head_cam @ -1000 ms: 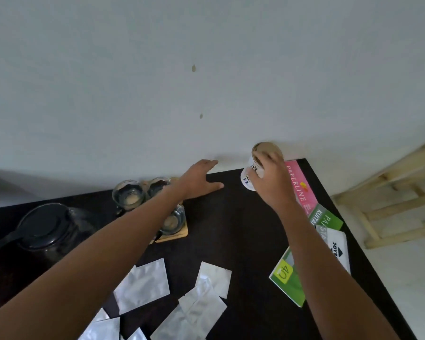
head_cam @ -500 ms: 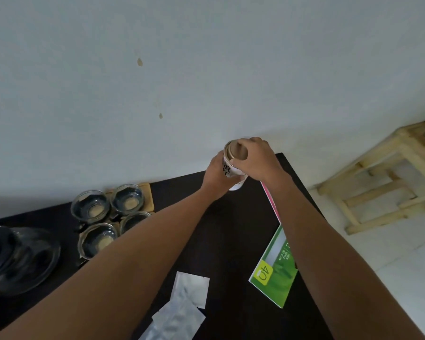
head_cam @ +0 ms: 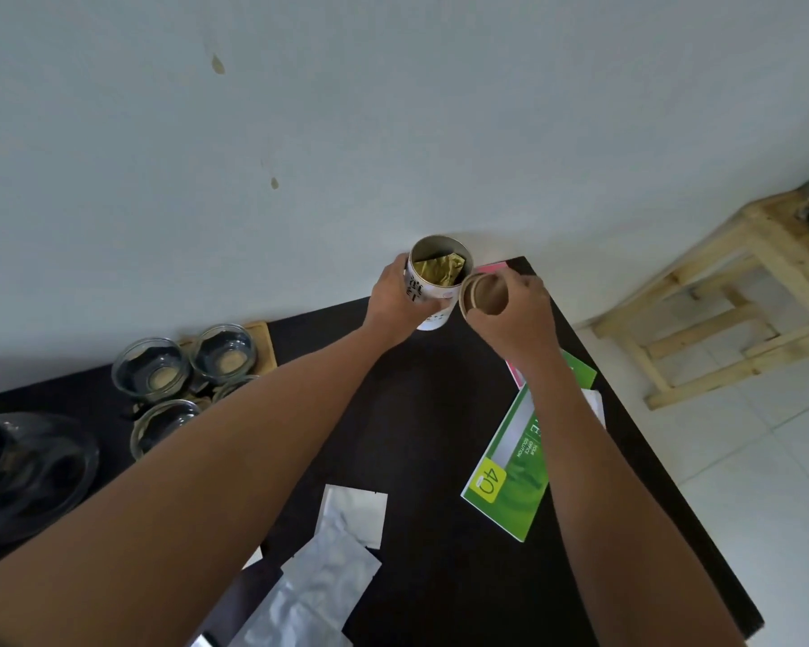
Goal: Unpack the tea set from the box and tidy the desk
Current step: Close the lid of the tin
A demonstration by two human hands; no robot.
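Note:
A white tea canister [head_cam: 433,291] with black print stands open near the far edge of the dark desk [head_cam: 440,413], a gold foil packet showing inside it. My left hand [head_cam: 393,303] grips its side. My right hand [head_cam: 517,312] holds the round brown lid [head_cam: 484,295] just to the right of the canister's mouth, tilted. Three glass cups [head_cam: 153,373] sit on a wooden tray [head_cam: 265,340] at the far left, and a dark glass teapot [head_cam: 24,469] lies at the left edge.
Silver foil pouches [head_cam: 330,567] lie on the near part of the desk. A green paper pack [head_cam: 517,469] and a pink one [head_cam: 514,373] lie at the right. A wooden stool [head_cam: 720,310] stands on the tiled floor to the right. A pale wall rises behind the desk.
My left hand moved from the desk to grip the canister. My right hand pulled the lid off and shifted it to the right, baring the gold packet inside.

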